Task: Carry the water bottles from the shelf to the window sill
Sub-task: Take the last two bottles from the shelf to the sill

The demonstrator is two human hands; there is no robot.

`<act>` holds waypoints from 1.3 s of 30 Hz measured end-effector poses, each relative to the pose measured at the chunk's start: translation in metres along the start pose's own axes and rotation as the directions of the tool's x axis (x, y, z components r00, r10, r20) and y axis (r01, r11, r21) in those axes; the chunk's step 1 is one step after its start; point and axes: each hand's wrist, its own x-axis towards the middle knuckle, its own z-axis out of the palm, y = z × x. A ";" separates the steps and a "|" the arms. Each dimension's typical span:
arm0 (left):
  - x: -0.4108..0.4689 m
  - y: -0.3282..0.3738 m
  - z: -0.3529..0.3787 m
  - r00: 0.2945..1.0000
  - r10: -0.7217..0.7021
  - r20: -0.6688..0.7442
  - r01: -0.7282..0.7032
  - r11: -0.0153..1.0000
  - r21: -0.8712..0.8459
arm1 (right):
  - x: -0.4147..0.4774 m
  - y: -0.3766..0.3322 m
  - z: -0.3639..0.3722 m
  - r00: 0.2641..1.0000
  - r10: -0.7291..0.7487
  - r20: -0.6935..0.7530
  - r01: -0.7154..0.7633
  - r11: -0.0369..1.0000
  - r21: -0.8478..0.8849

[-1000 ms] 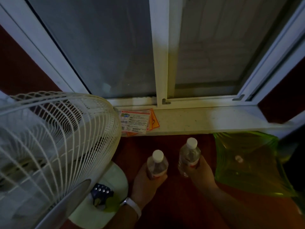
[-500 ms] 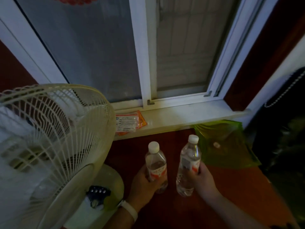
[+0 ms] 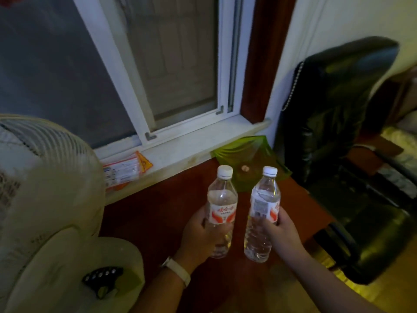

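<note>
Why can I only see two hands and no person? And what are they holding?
The camera sits on the person's head and looks down, so only their arms show. The left hand grips the left bottle of water; the right hand grips the right bottle. Both bottles are upright with white caps. Ahead is the white window sill, with printed cards lying at its left end and no bottle on it yet. A big white fan stands on the left, a dark chair on the right.
</note>
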 end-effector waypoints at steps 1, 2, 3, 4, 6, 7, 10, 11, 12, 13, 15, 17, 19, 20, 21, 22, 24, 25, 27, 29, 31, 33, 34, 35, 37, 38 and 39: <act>-0.002 0.005 0.009 1.000 0.012 0.024 -0.012 1.000 0.003 | -0.005 0.001 -0.010 1.000 0.006 -0.018 -0.005 1.000 0.021; -0.004 0.011 0.019 0.999 0.024 0.042 -0.024 1.000 0.014 | -0.010 0.001 -0.022 0.999 0.016 -0.037 -0.014 0.999 0.043; -0.006 0.016 0.030 0.998 0.031 0.059 -0.033 0.999 0.028 | -0.015 0.000 -0.033 0.998 0.024 -0.052 -0.020 0.998 0.061; -0.008 0.021 0.040 0.996 0.036 0.077 -0.039 0.999 0.036 | -0.021 -0.001 -0.046 0.998 0.023 -0.059 -0.018 0.997 0.078; -0.011 0.027 0.065 0.993 0.042 0.107 -0.047 0.998 0.052 | -0.032 -0.002 -0.075 0.998 0.005 -0.065 0.003 0.992 0.123; -0.013 0.029 0.078 0.993 0.043 0.107 -0.050 0.997 0.062 | -0.038 -0.002 -0.091 0.998 -0.002 -0.071 0.012 0.990 0.141; -0.019 0.035 0.121 0.993 0.043 0.107 -0.052 0.995 0.082 | -0.057 0.000 -0.141 0.991 -0.026 -0.129 0.046 0.986 0.157; -0.020 0.035 0.136 0.992 0.038 0.118 -0.048 0.995 0.083 | -0.063 0.002 -0.158 0.988 -0.032 -0.154 0.057 0.986 0.159; -0.021 0.035 0.151 0.990 0.034 0.134 -0.045 0.996 0.082 | -0.069 0.006 -0.175 0.983 -0.033 -0.180 0.063 0.984 0.164; -0.022 0.035 0.167 0.987 0.027 0.158 -0.041 0.995 0.090 | -0.076 0.010 -0.191 0.978 -0.030 -0.207 0.065 0.984 0.166; -0.025 0.036 0.201 0.976 0.023 0.217 -0.049 0.992 0.116 | -0.091 0.019 -0.224 0.965 -0.028 -0.261 0.074 0.983 0.167; -0.028 0.039 0.235 0.960 0.038 0.276 -0.073 0.990 0.117 | -0.106 0.028 -0.256 0.950 -0.019 -0.313 0.082 0.979 0.187; -0.033 0.046 0.272 0.941 0.038 0.337 -0.078 0.991 0.106 | -0.123 0.035 -0.287 0.932 -0.011 -0.361 0.083 0.979 0.184; -0.035 0.049 0.291 0.928 0.039 0.370 -0.082 0.992 0.101 | -0.131 0.039 -0.303 0.924 -0.009 -0.383 0.082 0.981 0.174; -0.038 0.052 0.309 0.916 0.043 0.399 -0.090 0.991 0.100 | -0.139 0.044 -0.317 0.915 -0.004 -0.404 0.080 0.982 0.172; -0.041 0.056 0.328 0.904 0.049 0.425 -0.099 0.990 0.097 | -0.147 0.049 -0.332 0.903 0.005 -0.429 0.081 0.980 0.181; -0.045 0.064 0.363 0.877 0.060 0.477 -0.121 0.988 0.098 | -0.160 0.057 -0.359 0.873 0.019 -0.487 0.088 0.976 0.197; -0.047 0.067 0.381 0.859 0.062 0.508 -0.133 0.986 0.104 | -0.167 0.060 -0.372 0.854 0.026 -0.520 0.090 0.976 0.197; -0.049 0.071 0.413 0.821 0.057 0.568 -0.144 0.983 0.110 | -0.179 0.068 -0.396 0.806 0.044 -0.590 0.096 0.974 0.204; -0.051 0.077 0.445 0.782 0.044 0.621 -0.144 0.983 0.112 | -0.190 0.076 -0.418 0.762 0.069 -0.644 0.108 0.967 0.231; -0.051 0.081 0.477 0.735 0.028 0.678 -0.148 0.982 0.120 | -0.198 0.083 -0.438 0.718 0.102 -0.689 0.106 0.962 0.253; -0.050 0.081 0.509 0.685 0.011 0.728 -0.150 0.980 0.127 | -0.204 0.090 -0.457 0.666 0.145 -0.732 0.107 0.952 0.286; -0.049 0.080 0.525 0.660 -0.006 0.751 -0.145 0.980 0.135 | -0.206 0.094 -0.467 0.641 0.166 -0.749 0.110 0.946 0.304; -0.047 0.078 0.542 0.634 -0.026 0.773 -0.134 0.981 0.142 | -0.208 0.098 -0.477 0.618 0.183 -0.764 0.114 0.941 0.318; -0.040 0.075 0.578 0.571 -0.061 0.819 -0.102 0.984 0.145 | -0.209 0.105 -0.498 0.577 0.210 -0.789 0.117 0.935 0.334; -0.036 0.074 0.599 0.537 -0.073 0.840 -0.092 0.985 0.145 | -0.208 0.107 -0.509 0.555 0.223 -0.801 0.115 0.933 0.340; -0.032 0.072 0.618 0.504 -0.083 0.860 -0.088 0.985 0.146 | -0.207 0.110 -0.520 0.529 0.239 -0.814 0.114 0.931 0.347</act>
